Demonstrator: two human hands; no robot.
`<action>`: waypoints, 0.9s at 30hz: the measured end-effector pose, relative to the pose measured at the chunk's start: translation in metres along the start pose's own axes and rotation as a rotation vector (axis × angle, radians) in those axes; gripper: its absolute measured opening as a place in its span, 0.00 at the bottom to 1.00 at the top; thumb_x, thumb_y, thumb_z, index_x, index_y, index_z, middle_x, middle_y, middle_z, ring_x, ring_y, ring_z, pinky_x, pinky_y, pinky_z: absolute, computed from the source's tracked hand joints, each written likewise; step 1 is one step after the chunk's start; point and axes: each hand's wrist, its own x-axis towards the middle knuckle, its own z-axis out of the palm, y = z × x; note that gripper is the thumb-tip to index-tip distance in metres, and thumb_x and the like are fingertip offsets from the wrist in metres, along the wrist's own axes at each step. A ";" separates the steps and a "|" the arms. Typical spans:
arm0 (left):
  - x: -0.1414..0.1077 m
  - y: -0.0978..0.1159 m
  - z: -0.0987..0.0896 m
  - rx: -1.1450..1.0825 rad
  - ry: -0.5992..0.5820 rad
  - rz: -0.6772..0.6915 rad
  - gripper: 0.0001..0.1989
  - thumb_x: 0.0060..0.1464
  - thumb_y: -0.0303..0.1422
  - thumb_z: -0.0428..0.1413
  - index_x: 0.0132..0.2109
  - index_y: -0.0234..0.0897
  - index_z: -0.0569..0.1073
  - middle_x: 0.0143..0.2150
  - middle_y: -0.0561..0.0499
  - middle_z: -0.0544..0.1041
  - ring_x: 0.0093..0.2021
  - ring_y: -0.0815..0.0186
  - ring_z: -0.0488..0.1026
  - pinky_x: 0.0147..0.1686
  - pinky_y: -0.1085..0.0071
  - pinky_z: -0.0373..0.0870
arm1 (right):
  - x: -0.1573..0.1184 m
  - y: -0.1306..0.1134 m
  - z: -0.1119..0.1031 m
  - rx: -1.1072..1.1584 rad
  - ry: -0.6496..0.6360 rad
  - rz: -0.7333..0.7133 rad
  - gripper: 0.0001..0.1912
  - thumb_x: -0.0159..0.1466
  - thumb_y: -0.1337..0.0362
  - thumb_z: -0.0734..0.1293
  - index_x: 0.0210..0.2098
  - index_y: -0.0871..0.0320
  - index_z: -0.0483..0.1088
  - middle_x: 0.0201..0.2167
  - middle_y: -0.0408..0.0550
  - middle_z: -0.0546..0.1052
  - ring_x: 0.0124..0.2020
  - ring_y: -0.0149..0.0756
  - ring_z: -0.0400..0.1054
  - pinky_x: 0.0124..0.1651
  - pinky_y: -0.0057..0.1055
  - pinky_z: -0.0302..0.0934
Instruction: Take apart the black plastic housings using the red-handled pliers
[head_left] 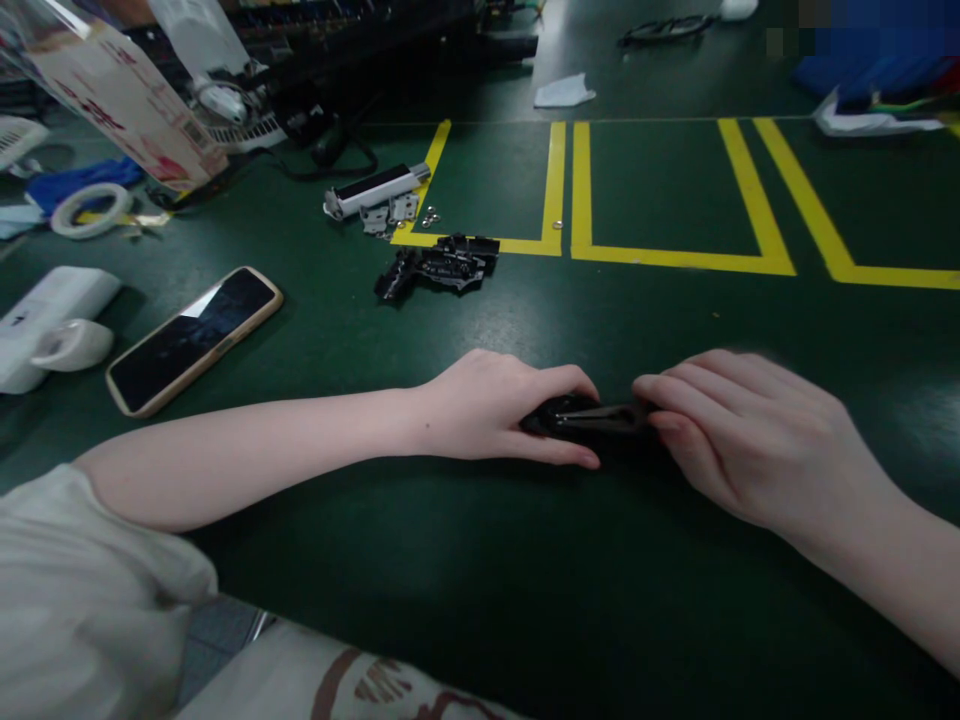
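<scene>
A dark, elongated part [592,420] is held between my two hands above the green table [525,580]. Thumb and fingers of my left hand [517,405] grip its left end. The right end is pinched in the closed fingers of my right hand [750,430], which cover that end. Beyond my left hand lies a group of black parts [442,268]. Just behind it are a white and black cylindrical piece [375,190], small metal plates [388,214] and several tiny metal pieces [430,216].
A phone [195,340], a white box [52,310] and a tape roll [92,210] lie on the left. A carton [127,110] and dark equipment stand behind them. Yellow tape outlines [682,260] mark the table's far part. A white scrap [564,91] lies farther back.
</scene>
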 end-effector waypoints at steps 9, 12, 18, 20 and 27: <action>0.001 0.001 -0.002 -0.011 -0.021 -0.024 0.25 0.60 0.52 0.58 0.55 0.37 0.70 0.39 0.52 0.82 0.33 0.67 0.77 0.30 0.75 0.63 | 0.002 -0.001 -0.003 0.026 -0.012 0.014 0.16 0.72 0.65 0.57 0.36 0.64 0.73 0.28 0.51 0.77 0.29 0.37 0.68 0.29 0.32 0.63; 0.000 0.002 -0.003 -0.057 -0.033 -0.035 0.25 0.61 0.51 0.58 0.55 0.37 0.70 0.39 0.52 0.81 0.33 0.68 0.77 0.30 0.75 0.64 | 0.002 0.000 -0.002 0.034 -0.008 0.006 0.15 0.71 0.66 0.57 0.36 0.64 0.72 0.28 0.52 0.76 0.29 0.36 0.68 0.29 0.32 0.62; -0.001 0.001 -0.003 -0.064 -0.020 -0.030 0.25 0.61 0.51 0.58 0.55 0.37 0.70 0.39 0.52 0.81 0.33 0.68 0.77 0.30 0.75 0.63 | 0.000 0.002 -0.002 0.038 -0.003 0.003 0.14 0.72 0.66 0.57 0.37 0.64 0.72 0.29 0.52 0.76 0.30 0.37 0.68 0.30 0.32 0.63; -0.001 0.001 -0.002 -0.066 -0.014 -0.017 0.25 0.60 0.51 0.58 0.54 0.37 0.71 0.39 0.53 0.81 0.32 0.69 0.77 0.29 0.76 0.62 | 0.000 0.002 -0.003 0.044 0.000 0.004 0.13 0.72 0.66 0.57 0.37 0.63 0.72 0.29 0.52 0.76 0.30 0.37 0.68 0.30 0.33 0.63; -0.001 0.001 -0.003 -0.050 -0.020 -0.009 0.25 0.61 0.51 0.58 0.55 0.35 0.71 0.37 0.52 0.81 0.31 0.69 0.76 0.29 0.76 0.62 | -0.001 0.002 -0.003 0.063 -0.013 0.018 0.14 0.72 0.64 0.56 0.37 0.60 0.72 0.29 0.49 0.77 0.29 0.36 0.70 0.29 0.32 0.65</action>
